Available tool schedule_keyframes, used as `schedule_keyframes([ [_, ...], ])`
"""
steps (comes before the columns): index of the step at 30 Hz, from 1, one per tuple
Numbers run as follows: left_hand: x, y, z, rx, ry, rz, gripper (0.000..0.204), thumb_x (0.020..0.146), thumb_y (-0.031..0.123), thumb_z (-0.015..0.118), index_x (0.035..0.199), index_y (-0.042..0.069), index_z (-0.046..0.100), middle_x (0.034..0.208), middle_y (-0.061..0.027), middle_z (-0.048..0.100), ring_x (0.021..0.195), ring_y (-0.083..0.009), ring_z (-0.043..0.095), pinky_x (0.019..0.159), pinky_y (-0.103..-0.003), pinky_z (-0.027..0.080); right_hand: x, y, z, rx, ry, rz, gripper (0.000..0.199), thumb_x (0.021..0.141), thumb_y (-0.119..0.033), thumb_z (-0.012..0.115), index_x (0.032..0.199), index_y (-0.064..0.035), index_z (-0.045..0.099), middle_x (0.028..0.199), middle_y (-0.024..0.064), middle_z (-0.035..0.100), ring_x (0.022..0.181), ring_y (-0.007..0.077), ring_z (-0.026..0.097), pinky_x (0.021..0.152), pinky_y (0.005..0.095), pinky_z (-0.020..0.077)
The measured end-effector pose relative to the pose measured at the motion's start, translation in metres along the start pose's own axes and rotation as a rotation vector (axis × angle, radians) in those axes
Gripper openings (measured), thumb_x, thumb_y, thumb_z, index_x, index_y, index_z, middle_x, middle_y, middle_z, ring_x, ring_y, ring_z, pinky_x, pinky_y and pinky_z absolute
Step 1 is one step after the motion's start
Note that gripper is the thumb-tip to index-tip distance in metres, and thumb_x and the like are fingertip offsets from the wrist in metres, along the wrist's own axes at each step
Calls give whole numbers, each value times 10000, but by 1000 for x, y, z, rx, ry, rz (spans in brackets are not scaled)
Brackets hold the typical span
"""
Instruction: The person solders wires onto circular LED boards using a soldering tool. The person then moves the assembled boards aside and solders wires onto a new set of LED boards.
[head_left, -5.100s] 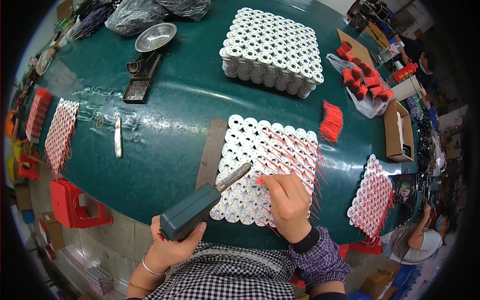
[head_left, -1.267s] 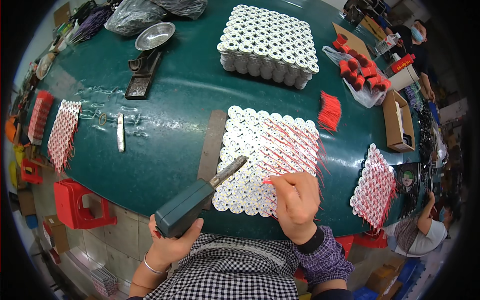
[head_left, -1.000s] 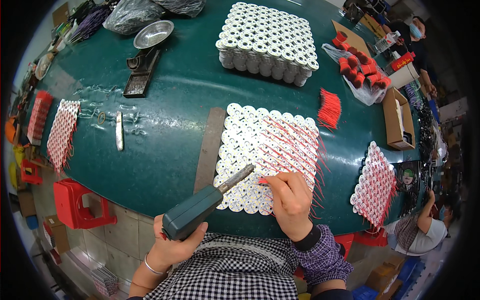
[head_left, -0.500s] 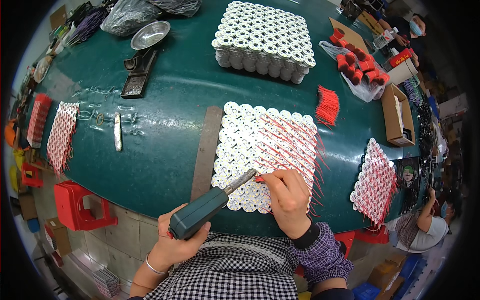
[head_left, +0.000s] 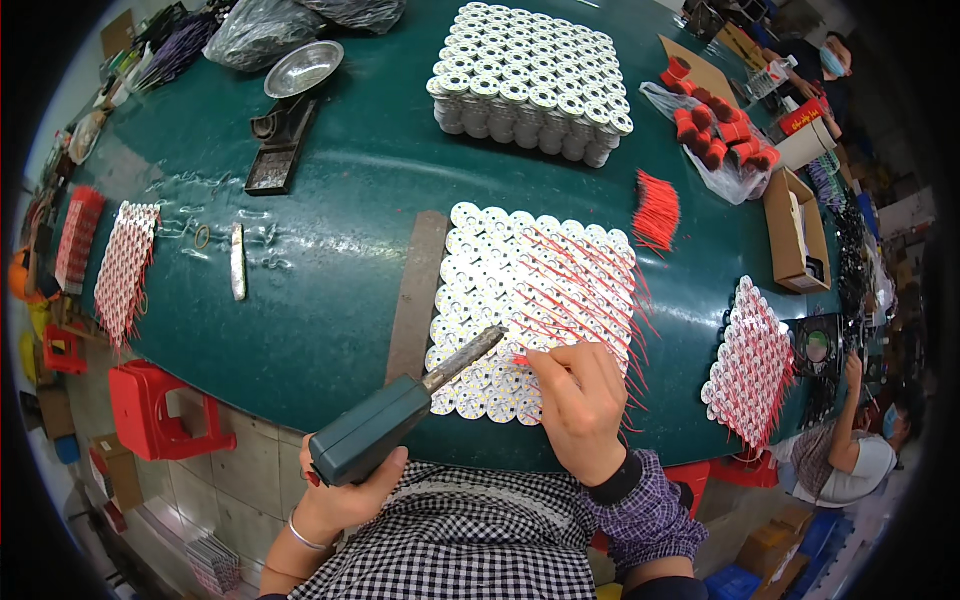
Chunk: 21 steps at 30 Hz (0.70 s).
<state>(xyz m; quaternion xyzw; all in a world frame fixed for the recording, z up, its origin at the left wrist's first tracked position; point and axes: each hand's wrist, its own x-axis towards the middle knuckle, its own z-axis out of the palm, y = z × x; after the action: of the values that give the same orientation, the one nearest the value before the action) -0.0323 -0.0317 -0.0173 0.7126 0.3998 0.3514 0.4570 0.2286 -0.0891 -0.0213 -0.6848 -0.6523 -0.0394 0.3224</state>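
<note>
My left hand (head_left: 350, 492) is wrapped round the green body of a soldering gun (head_left: 372, 430). Its metal tip points up and right, over a panel of round white circuit boards (head_left: 470, 290) lying on the green table. In my right hand (head_left: 583, 405), closed in a pinch above the panel's lower part, are short red wires (head_left: 521, 360). Thin red wires (head_left: 570, 275) stick out in slanting rows from the panel's right half; the left half shows bare boards. A flat brown metal bar (head_left: 412, 300) lies along the panel's left edge.
Behind the panel rises a tall stack of white round boards (head_left: 530, 80). A bundle of red wires (head_left: 656, 210) and bagged red spools (head_left: 725, 130) are at right. Wired panels (head_left: 750, 365) lie at both sides. A metal dish (head_left: 304, 69) stands far left. Other people sit at right.
The soldering gun in my left hand has drawn back down and left, its tip moving away from the wires in my right hand. My right hand has barely shifted.
</note>
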Motion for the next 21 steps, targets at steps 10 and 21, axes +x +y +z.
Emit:
schedule_keyframes([
  [10, 5, 6, -3, -56, -36, -10, 180, 767, -7, 763, 939, -21, 715, 795, -68, 687, 594, -121, 611, 538, -250, 477, -3, -2, 8, 36, -29, -6, 255, 741, 37, 691, 987, -28, 717, 815, 45, 606, 732, 216, 597, 639, 348, 461],
  [21, 8, 11, -4, -38, -126, -43, 207, 764, -26, 747, 964, -37, 699, 827, -76, 675, 647, -121, 616, 574, -255, 481, -4, -1, 9, 68, -37, 5, 231, 736, 56, 690, 949, -31, 713, 822, 45, 598, 729, 215, 592, 631, 355, 466],
])
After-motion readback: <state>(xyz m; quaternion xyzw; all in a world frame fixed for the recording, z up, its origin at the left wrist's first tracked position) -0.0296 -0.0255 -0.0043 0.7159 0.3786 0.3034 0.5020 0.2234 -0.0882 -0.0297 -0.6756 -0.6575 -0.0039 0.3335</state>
